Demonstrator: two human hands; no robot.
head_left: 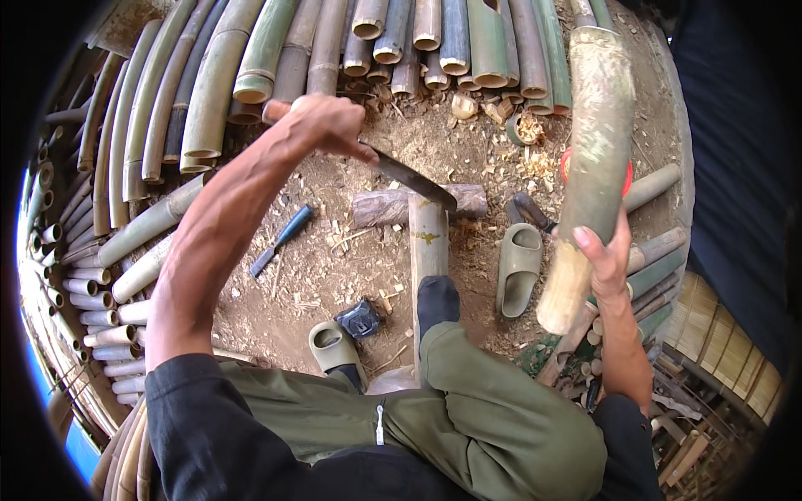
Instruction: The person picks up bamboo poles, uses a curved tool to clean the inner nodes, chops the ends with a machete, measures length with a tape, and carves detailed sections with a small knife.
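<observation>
Knife [415, 180], L hand [326, 125]; bamboo [595, 150], R hand [610, 257]; gap btwn.

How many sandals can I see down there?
2. One sandal lies empty on the ground, right of the right foot; the other sandal is on the left foot.

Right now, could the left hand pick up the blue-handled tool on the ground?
Probably not: the left hand grips a knife, though nothing lies over the blue-handled tool.

Black sleeves [196, 417], olive trousers [510, 405], dark, perhaps navy socks [438, 302]
</observation>
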